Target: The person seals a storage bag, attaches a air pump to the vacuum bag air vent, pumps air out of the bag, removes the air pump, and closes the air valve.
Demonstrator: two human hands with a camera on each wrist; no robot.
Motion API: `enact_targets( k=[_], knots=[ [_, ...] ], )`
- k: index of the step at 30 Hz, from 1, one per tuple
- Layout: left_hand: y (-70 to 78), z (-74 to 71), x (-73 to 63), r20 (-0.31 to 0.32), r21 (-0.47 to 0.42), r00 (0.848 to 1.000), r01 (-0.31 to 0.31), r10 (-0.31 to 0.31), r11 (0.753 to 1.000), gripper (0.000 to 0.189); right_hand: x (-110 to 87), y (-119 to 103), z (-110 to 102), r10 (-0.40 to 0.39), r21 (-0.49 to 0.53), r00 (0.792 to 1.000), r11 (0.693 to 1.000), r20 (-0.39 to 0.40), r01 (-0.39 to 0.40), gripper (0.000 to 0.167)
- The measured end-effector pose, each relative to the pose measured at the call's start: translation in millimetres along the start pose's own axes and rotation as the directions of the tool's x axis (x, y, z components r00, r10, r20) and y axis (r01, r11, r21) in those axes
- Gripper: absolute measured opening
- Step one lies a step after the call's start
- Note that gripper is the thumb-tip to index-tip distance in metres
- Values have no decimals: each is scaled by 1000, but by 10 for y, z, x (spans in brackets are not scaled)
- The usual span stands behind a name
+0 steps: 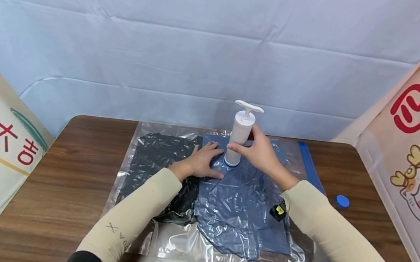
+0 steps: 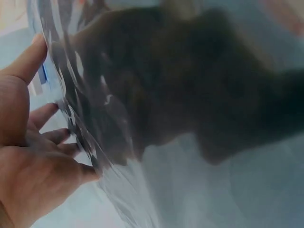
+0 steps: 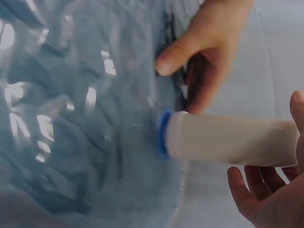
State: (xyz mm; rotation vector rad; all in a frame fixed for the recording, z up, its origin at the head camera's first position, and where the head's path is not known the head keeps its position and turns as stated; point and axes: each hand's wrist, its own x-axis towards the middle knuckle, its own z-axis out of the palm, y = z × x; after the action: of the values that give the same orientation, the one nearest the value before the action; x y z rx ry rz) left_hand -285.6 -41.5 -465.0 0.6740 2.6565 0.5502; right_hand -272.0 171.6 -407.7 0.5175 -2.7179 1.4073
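A clear vacuum storage bag [image 1: 173, 241] lies flat on the table, with a folded black cloth [image 1: 154, 158] and a blue cloth [image 1: 228, 218] inside it. On the bag's blue valve ring [image 3: 165, 134] stands a white hand pump [image 1: 241, 132], upright, its T-shaped handle a little raised above the barrel. My right hand [image 1: 259, 151] holds the pump's barrel, thumb on one side and fingers on the other. Just left of the pump's base, my left hand [image 1: 201, 161] rests on the bag with fingers spread; the left wrist view shows its fingertips [image 2: 90, 173] touching the film.
A round blue cap [image 1: 343, 201] lies on the wooden table [image 1: 68, 190], right of the bag. The bag's blue zip edge [image 1: 312, 170] runs along its right side. By my right sleeve is a small black and yellow item [image 1: 278, 210]. A pale cloth backdrop [image 1: 164, 57] hangs behind.
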Motion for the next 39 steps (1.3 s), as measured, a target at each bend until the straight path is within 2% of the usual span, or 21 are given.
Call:
enact_targets(
  k=[7, 16, 21, 29, 35, 39],
  knots=[
    [-8, -4, 3, 28, 45, 1000, -6, 5, 999, 87, -50, 189, 197, 54, -21, 998, 998, -19, -54, 73],
    [-8, -10, 11, 25, 57, 1000, 7, -8, 998, 87, -48, 219, 214, 29, -19, 999, 999, -34, -30, 71],
    [-12, -5, 6, 28, 49, 1000, 8, -9, 999, 87, -40, 197, 196, 30, -29, 999, 999, -12, -31, 69],
    [-12, -1, 15, 30, 50, 999, 10, -11, 999, 86, -18, 176, 137, 14, -7, 997, 1000, 75, -13, 63],
    [-6, -7, -5, 33, 37, 999, 5, -6, 999, 86, 14, 174, 119, 13, 53, 990, 998, 140, -20, 75],
    [-4, -7, -4, 34, 37, 999, 2, -3, 999, 86, 17, 146, 125, 9, 119, 994, 993, 109, -22, 81]
  ],
)
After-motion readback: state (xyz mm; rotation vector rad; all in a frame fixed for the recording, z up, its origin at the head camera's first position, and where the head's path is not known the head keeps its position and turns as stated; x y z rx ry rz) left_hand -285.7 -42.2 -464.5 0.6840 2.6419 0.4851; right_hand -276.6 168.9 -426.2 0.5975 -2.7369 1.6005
